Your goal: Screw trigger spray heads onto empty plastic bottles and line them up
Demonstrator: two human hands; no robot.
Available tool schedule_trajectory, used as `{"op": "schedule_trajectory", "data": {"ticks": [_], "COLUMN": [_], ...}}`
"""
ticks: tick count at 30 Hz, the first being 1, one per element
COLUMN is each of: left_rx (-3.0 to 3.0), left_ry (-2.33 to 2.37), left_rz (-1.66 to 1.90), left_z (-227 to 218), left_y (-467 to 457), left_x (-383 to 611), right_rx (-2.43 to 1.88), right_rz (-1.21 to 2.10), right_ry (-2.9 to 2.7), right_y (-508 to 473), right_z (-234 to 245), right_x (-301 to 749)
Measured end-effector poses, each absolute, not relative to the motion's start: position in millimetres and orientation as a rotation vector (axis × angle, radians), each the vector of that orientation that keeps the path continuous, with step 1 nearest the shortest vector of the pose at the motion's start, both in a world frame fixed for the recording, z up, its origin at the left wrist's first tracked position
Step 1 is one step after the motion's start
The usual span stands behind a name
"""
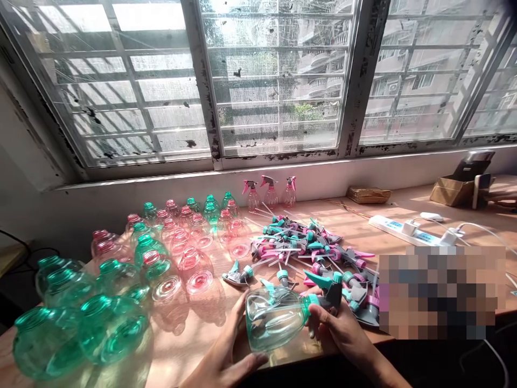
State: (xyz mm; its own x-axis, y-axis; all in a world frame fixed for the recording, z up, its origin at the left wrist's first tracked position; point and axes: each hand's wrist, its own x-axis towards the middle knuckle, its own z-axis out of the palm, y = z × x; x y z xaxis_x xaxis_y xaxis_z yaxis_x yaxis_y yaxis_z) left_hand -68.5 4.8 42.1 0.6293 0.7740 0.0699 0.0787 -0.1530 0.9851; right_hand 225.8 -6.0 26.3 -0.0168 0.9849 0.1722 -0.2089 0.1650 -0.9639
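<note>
My left hand [226, 355] cups the body of a clear green spray bottle [274, 318] lying on its side near the table's front edge. My right hand [339, 328] is closed round the bottle's neck, where a teal and grey trigger sprayer head [327, 288] sits. A pile of pink, teal and grey sprayer heads [311, 248] with thin dip tubes lies just behind the held bottle. To the left stand many open green bottles [81, 318] and pink bottles [189, 253].
Three finished pink spray bottles [270, 191] stand by the wall under the barred window. A white power strip [407, 229] with plugs lies at the right, a cardboard box [452, 188] behind it. A blurred patch covers the right front of the wooden table [363, 215].
</note>
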Motion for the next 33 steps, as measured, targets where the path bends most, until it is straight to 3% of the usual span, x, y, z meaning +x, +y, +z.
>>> {"op": "schedule_trajectory", "data": {"ticks": [33], "left_rx": [1.661], "left_ry": [0.766], "left_rz": [0.782], "left_z": [56.4], "left_y": [-0.7], "left_x": [-59.1], "right_rx": [-0.922], "right_rz": [1.348], "right_ry": [-1.007], "right_y": [-10.5], "right_z": [29.8], "right_x": [225.8]}}
